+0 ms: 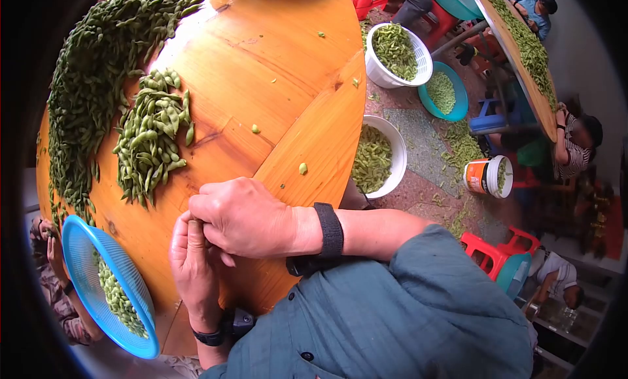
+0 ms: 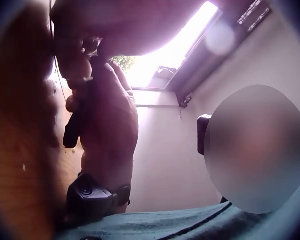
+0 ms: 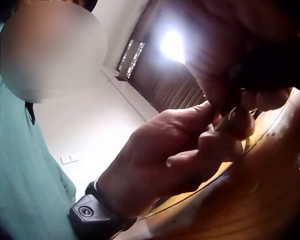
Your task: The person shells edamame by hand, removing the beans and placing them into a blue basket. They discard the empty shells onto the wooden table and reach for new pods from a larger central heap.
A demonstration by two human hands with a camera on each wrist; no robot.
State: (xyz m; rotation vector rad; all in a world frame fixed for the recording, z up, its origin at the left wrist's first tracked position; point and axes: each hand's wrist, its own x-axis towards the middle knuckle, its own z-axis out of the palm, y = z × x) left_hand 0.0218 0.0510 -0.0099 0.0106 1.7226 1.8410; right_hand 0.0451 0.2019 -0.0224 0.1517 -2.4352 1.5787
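Note:
Both hands meet over the table's near edge in the head view. The left hand (image 1: 194, 268) has its thumb raised against the fingers of the right hand (image 1: 245, 215), which lies over it with fingers curled. In the right wrist view, a small green soybean pod (image 3: 229, 119) shows pinched between the fingertips of both hands, mostly covered by them. Ahead of the hands lies a loose pile of picked soybean pods (image 1: 154, 133). Left of the hands, a blue mesh basket (image 1: 140, 290) holds shelled green beans (image 1: 118, 297).
A long heap of pods (image 1: 85, 110) lines the far left of the wooden table (image 1: 288, 84). A few loose beans (image 1: 303, 168) lie on it. Pod-filled white buckets (image 1: 399, 160) and a teal basin (image 1: 458, 84) stand on the floor. Other people sit around.

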